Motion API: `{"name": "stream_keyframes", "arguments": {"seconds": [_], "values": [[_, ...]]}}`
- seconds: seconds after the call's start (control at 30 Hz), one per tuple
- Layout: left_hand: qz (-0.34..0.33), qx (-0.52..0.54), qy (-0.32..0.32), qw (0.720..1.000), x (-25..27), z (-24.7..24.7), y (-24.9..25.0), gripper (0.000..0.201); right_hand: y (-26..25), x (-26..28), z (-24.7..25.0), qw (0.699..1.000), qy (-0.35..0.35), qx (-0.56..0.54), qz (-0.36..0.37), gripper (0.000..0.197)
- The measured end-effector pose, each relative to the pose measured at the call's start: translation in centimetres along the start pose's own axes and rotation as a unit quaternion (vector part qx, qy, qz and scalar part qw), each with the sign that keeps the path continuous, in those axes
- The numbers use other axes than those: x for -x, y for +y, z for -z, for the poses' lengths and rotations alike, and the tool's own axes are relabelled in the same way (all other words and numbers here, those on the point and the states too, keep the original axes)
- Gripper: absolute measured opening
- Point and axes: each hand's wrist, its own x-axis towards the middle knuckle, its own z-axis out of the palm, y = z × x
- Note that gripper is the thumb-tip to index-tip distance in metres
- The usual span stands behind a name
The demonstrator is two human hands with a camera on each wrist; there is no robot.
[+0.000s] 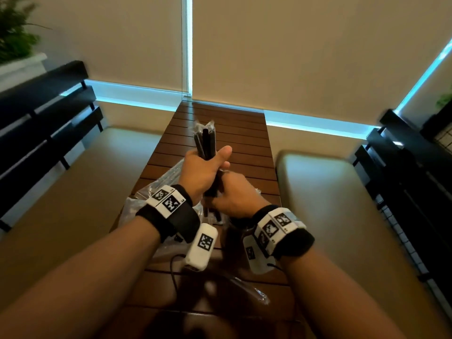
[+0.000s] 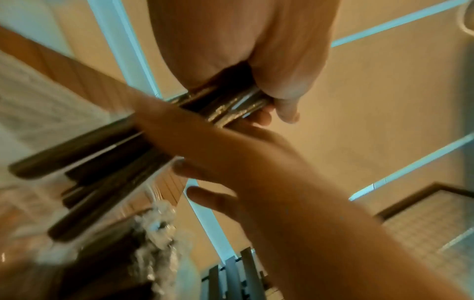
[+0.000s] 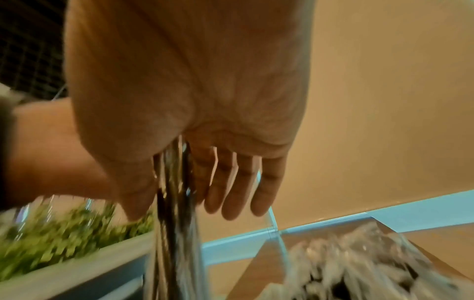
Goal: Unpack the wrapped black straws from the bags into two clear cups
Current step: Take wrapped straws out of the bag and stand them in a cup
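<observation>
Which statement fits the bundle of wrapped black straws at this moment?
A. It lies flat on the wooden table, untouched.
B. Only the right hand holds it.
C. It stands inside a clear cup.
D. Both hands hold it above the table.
D: in the head view the left hand and the right hand both grip the bundle of wrapped black straws above the wooden table.

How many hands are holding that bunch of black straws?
2. The left hand grips the straw bundle around its middle; the right hand holds the lower end, just below the left one.
</observation>
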Motion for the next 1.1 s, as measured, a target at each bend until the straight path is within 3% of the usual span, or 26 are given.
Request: {"name": "stream_keyframes", "arguments": {"seconds": [0.1,0.17,0.23,0.3,0.4,0.5,0.57,0.63,0.7,0.8,0.9,1.1], "values": [[-0.107,-0.123,0.034,0.986,-0.5,0.8,0.0,0.042,0.6,-0.3,2.5,0.99,0.133,-0.051,-0.004,0.01],[-0.138,-0.216,0.024,0.966,-0.7,1.1,-0.5,0.033,0.2,-0.3,4.2,0.962,0.243,-0.118,0.021,0.013],[-0.145,-0.271,-0.016,0.952,-0.3,0.9,-1.3,0.025,-1.0,-0.2,5.1,0.944,0.305,-0.1,0.079,0.02],[-0.161,-0.294,-0.05,0.941,0.4,-0.4,-1.7,0.03,-2.0,-0.3,4.8,0.953,0.275,-0.028,0.122,0.034],[-0.163,-0.245,-0.065,0.954,0.6,-1.9,-2.4,0.028,-1.8,-0.2,2.9,0.972,0.185,0.079,0.121,0.048],[-0.156,-0.27,-0.094,0.945,0.3,-1.7,-3.0,0.013,0.1,0.2,2.6,0.964,0.23,-0.051,0.121,0.047],[-0.124,-0.201,-0.065,0.97,-0.1,-1.3,-3.0,0.019,2.3,0.3,2.4,0.95,0.278,-0.122,0.078,0.049],[-0.107,-0.124,-0.027,0.986,-0.7,-1.5,-3.1,0.033,5.3,0.7,1.3,0.947,0.296,-0.122,0.001,0.057],[-0.087,-0.075,-0.016,0.993,-0.6,-2.0,-2.6,0.031,8.3,1.4,-0.6,0.956,0.26,-0.106,-0.089,0.073],[-0.081,-0.045,-0.002,0.996,-0.7,-3.0,-2.8,0.034,11.2,3.2,-3.7,0.961,0.148,-0.149,-0.182,0.102],[-0.071,-0.041,0.01,0.997,-1.0,-4.0,-3.5,0.034,12.3,4.1,-5.6,0.96,0.101,-0.177,-0.193,0.115],[-0.002,0.016,0.077,0.997,-1.2,-6.4,-3.8,0.027,11.3,4.0,-7.0,0.949,0.158,-0.177,-0.208,0.11]]}}
